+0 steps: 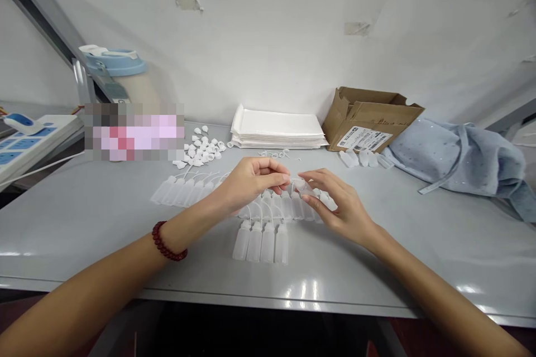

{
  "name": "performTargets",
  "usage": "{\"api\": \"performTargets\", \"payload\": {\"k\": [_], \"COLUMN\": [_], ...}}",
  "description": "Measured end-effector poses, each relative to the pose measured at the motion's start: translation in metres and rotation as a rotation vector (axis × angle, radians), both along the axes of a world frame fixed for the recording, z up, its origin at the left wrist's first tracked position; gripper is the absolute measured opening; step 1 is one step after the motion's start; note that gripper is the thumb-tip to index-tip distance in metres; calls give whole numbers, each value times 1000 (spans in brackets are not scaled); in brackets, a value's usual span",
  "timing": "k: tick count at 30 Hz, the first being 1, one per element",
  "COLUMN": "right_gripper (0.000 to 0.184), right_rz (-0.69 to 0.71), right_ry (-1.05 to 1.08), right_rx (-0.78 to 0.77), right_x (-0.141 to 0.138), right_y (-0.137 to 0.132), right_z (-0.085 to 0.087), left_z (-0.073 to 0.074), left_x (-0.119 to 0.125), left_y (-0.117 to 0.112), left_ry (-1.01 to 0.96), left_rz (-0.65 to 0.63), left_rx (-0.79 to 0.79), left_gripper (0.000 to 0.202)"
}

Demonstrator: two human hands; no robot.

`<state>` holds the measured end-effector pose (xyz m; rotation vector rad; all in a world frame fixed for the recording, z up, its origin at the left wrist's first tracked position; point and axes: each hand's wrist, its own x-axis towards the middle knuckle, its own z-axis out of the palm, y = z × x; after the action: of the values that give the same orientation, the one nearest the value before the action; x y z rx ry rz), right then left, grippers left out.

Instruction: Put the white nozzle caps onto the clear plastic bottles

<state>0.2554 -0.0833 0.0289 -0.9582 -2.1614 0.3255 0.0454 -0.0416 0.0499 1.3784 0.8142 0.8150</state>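
Against a pale, tape-marked wall [268, 39], a grey surface [355, 279] carries a heap of white caps [203, 148], stacked white envelopes [278, 127], a cardboard box [379, 117] and, at right, blue cloth [464, 159]. Loose bottles [349, 159] lie before the box. Nearer lie rows of tubed bottles [180, 192], partly hidden behind both hands, with four more [268, 242] in front. Above them, the right hand [341, 203] has its fingers parted around a translucent bottle [305, 187]; the left hand [255, 178] pinches its fingertips together beside the bottle's end, what lies between too small to tell
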Motion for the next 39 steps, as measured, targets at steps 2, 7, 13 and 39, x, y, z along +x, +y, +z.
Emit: {"api": "performTargets", "payload": {"k": [2,7,13,39], "right_gripper": [36,32,28,33], "right_rz": [9,-3,-13,18], "right_ry": [-1,-4,-12,470], "right_rx": [-5,-21,-3,-696], "right_x": [-1,-2,-2,-11], "right_y": [-1,-2,-3,-13], "right_z": [0,3,5,12], "left_z": [1,-2,-7,-20], "left_x": [1,0,0,4], "left_y": [-1,1,4,-14], "left_ry": [1,43,101,416], "left_rz": [-2,3,-42,156], "left_rx": [19,16,-28,1224], "left_gripper": [10,10,29,18]}}
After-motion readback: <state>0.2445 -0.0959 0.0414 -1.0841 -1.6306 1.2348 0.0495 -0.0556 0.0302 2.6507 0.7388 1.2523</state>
